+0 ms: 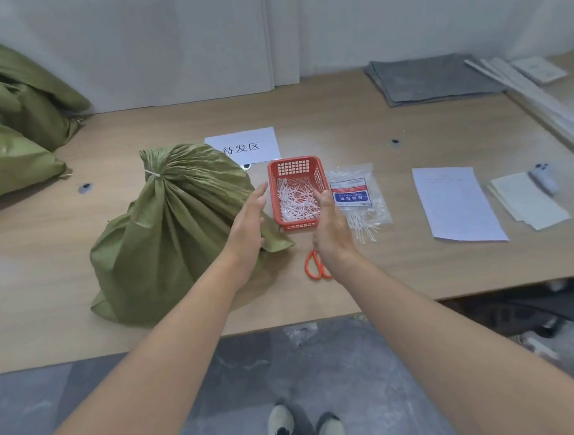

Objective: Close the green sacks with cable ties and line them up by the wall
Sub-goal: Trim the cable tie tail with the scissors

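A green sack (173,233) stands on the wooden table (420,268), its neck gathered and bound with a white cable tie (152,174). My left hand (248,227) is open with straight fingers, just off the sack's right side. My right hand (331,229) hovers by the near right corner of a red basket (295,167) that holds several white cable ties (296,201); I cannot tell whether its fingers hold anything. More green sacks (6,112) lie piled at the far left by the wall.
A clear bag of cable ties (359,198) lies right of the basket. Orange-handled scissors (315,266) sit under my right wrist. A printed paper sign (244,147) is behind the sack. Paper sheets (456,204), a grey cloth (432,79) and white strips (545,107) occupy the right.
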